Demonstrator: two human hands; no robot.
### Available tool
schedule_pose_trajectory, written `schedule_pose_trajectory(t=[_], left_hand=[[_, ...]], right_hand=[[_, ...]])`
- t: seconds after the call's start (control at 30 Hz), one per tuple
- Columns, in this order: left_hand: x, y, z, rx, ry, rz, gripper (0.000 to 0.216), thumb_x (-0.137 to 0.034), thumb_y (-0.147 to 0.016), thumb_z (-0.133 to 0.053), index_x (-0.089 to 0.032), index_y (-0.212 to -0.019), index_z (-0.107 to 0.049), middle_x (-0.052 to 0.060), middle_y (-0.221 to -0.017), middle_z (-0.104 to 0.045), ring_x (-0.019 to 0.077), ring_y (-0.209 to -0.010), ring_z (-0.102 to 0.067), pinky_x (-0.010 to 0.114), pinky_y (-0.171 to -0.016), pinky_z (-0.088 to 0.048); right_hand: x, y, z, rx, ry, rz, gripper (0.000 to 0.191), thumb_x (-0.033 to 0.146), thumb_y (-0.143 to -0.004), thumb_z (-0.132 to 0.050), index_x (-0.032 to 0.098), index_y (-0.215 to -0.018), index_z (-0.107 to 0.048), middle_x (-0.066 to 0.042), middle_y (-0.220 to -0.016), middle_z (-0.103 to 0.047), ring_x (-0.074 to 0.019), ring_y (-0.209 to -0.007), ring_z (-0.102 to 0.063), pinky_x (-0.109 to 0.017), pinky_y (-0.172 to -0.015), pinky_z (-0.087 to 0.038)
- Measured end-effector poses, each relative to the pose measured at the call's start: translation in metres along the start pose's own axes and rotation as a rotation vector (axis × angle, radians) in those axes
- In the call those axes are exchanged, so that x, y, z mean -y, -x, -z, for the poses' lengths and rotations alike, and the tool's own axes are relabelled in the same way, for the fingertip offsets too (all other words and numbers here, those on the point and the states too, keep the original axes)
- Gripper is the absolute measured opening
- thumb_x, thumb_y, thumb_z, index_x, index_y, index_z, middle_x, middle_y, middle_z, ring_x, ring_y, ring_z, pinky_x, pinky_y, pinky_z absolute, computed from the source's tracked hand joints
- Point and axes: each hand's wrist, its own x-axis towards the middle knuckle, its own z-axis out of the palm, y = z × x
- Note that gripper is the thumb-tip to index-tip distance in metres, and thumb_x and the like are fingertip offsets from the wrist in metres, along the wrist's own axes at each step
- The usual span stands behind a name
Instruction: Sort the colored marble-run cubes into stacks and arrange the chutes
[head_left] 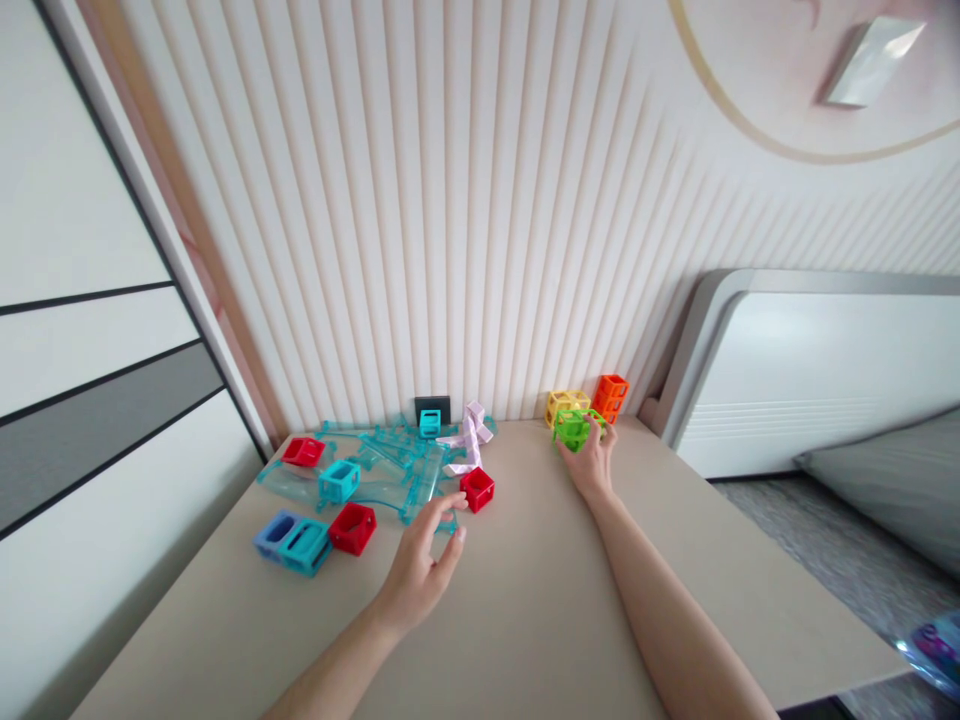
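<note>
My right hand (592, 462) reaches to the back of the beige table (540, 600) with its fingers wrapped round a green open-frame cube (571, 428). A yellow cube (566, 403) and an orange cube (611, 396) stand just behind it by the wall. My left hand (424, 565) hovers with fingers apart over the table. Its fingertips are close to a red cube (477, 488) and to the edge of a pile of clear teal track pieces (390, 470).
More red cubes (352, 527), teal cubes (339, 480) and a blue cube (276, 533) lie at the left. A pale lilac piece (471, 438) rests on the pile. A ribbed wall stands behind, a white cabinet on the left, a bed headboard (817, 370) on the right.
</note>
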Motion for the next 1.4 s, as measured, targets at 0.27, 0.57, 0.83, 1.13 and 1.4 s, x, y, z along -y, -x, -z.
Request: schedule_pose_trajectory(t=[0.27, 0.57, 0.83, 1.13, 1.4], left_hand=[[0.003, 0.002, -0.004, 0.059, -0.159, -0.072, 0.038, -0.028, -0.098, -0.05, -0.028, -0.136, -0.049, 0.01, -0.128, -0.065, 0.0228, -0.113, -0.065, 0.042, -0.097, -0.054], [0.003, 0.003, -0.001, 0.083, -0.249, -0.164, 0.042, -0.022, -0.097, -0.05, -0.03, -0.138, -0.043, 0.009, -0.129, -0.063, 0.0213, -0.116, -0.063, 0.039, -0.098, -0.054], [0.004, 0.003, -0.001, 0.108, -0.269, -0.2, 0.043, -0.021, -0.097, -0.05, -0.029, -0.139, -0.043, 0.008, -0.127, -0.063, 0.0206, -0.115, -0.062, 0.038, -0.1, -0.052], [-0.007, 0.001, 0.002, 0.215, -0.297, -0.255, 0.038, -0.014, -0.095, -0.049, -0.025, -0.131, -0.05, 0.007, -0.12, -0.065, 0.0194, -0.116, -0.061, 0.035, -0.101, -0.051], [-0.011, 0.001, 0.001, 0.338, -0.431, -0.31, 0.026, -0.011, -0.093, -0.051, -0.022, -0.114, -0.061, 0.006, -0.109, -0.067, 0.0205, -0.109, -0.061, 0.036, -0.098, -0.052]], right_hand=[[-0.008, -0.003, -0.002, 0.016, -0.011, 0.01, 0.076, 0.044, -0.071, -0.07, 0.02, -0.137, -0.04, -0.019, -0.142, -0.031, -0.0367, -0.137, -0.031, -0.053, -0.112, -0.035], [-0.011, -0.003, -0.004, 0.002, -0.025, -0.009, 0.081, 0.044, -0.07, -0.072, 0.019, -0.14, -0.04, -0.019, -0.143, -0.027, -0.0381, -0.132, -0.038, -0.054, -0.112, -0.034], [-0.012, -0.004, -0.005, -0.006, -0.009, -0.014, 0.08, 0.047, -0.072, -0.07, 0.019, -0.141, -0.04, -0.02, -0.142, -0.029, -0.0382, -0.129, -0.041, -0.055, -0.109, -0.036], [0.006, 0.004, 0.001, -0.056, 0.155, 0.017, 0.079, 0.051, -0.079, -0.065, 0.023, -0.147, -0.035, -0.02, -0.155, -0.022, -0.0419, -0.14, -0.03, -0.061, -0.11, -0.03], [0.072, 0.038, 0.01, 0.088, 0.088, 0.365, 0.042, 0.039, -0.097, -0.047, 0.022, -0.136, -0.051, -0.017, -0.153, -0.038, -0.0333, -0.14, -0.04, -0.055, -0.111, -0.037]])
